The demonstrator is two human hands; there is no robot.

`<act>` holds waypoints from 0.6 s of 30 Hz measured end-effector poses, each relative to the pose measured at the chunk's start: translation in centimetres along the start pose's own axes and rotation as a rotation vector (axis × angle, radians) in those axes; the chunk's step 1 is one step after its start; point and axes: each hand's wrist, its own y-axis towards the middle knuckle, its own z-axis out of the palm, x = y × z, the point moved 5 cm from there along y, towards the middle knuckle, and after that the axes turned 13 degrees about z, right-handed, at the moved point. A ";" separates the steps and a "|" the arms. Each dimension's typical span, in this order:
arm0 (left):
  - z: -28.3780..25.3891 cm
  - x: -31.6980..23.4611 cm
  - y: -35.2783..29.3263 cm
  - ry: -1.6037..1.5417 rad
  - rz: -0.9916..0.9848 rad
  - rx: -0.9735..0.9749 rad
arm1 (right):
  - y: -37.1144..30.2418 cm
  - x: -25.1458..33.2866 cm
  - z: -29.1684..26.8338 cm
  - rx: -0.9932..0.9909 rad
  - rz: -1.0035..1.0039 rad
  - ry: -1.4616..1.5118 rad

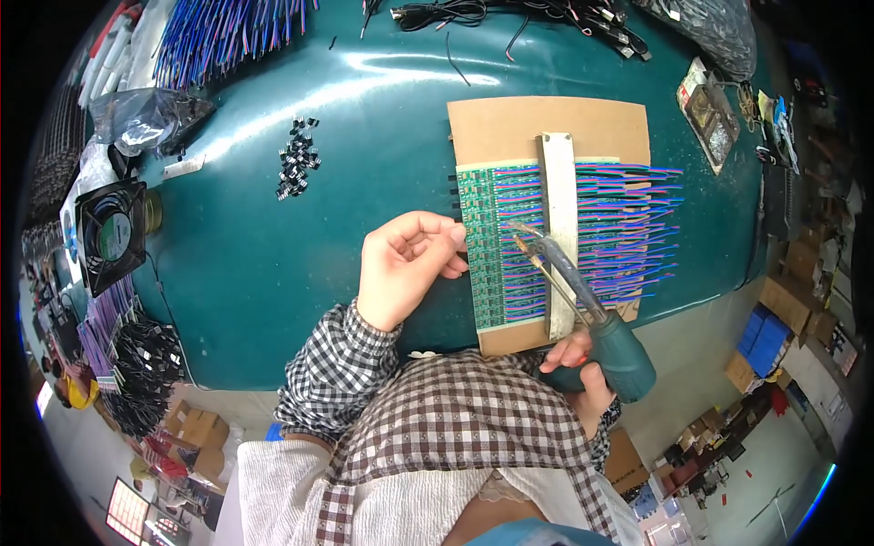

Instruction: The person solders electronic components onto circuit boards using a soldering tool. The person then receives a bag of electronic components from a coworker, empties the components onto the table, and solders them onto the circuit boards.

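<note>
My right hand (571, 352) is wrapped round the dark green handle of a soldering gun (624, 359), its metal tip reaching over the boards. Under it lies a panel of small green circuit boards (482, 273) with rows of blue and pink wires (628, 218) running off to the right. A pale metal bar (561, 200) lies across these wires. At the panel's left edge my left hand (405, 264) is closed in a pinch; what its fingertips hold is hidden. Small black connectors stick out from the panel's edge above that hand. Brown cardboard (551, 123) lies beneath the panel.
A pile of small black connectors (299, 159) lies left of the panel on the green mat (364, 164). Farther left stands a black fan (114, 237). Wire bundles (228, 36), black cables (446, 14) and a stained flat pad (710, 114) line the far side.
</note>
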 end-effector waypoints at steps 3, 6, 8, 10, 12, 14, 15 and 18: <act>0.0 0.0 0.3 -0.005 -0.012 0.007 | 0.1 0.1 0.0 0.045 0.003 0.055; 0.1 0.1 0.4 -0.011 -0.020 0.027 | 0.3 0.6 0.5 0.044 0.024 0.022; 0.0 0.1 0.4 -0.014 -0.023 0.031 | 0.4 0.7 0.5 0.011 0.034 0.024; -0.1 0.2 0.4 -0.004 -0.027 0.024 | 0.6 0.8 0.9 -0.013 0.013 -0.007; -0.1 0.1 0.3 -0.011 -0.022 0.023 | 0.7 0.9 0.9 -0.029 -0.012 -0.040; -0.1 -0.1 0.3 -0.011 0.002 0.016 | 0.7 0.7 0.5 0.032 -0.017 0.005; 0.1 0.2 0.0 -0.018 -0.003 0.036 | 0.3 0.7 0.4 0.052 -0.027 0.004; -0.2 0.5 0.0 -0.058 0.010 0.083 | 0.7 1.2 0.6 0.038 -0.084 0.035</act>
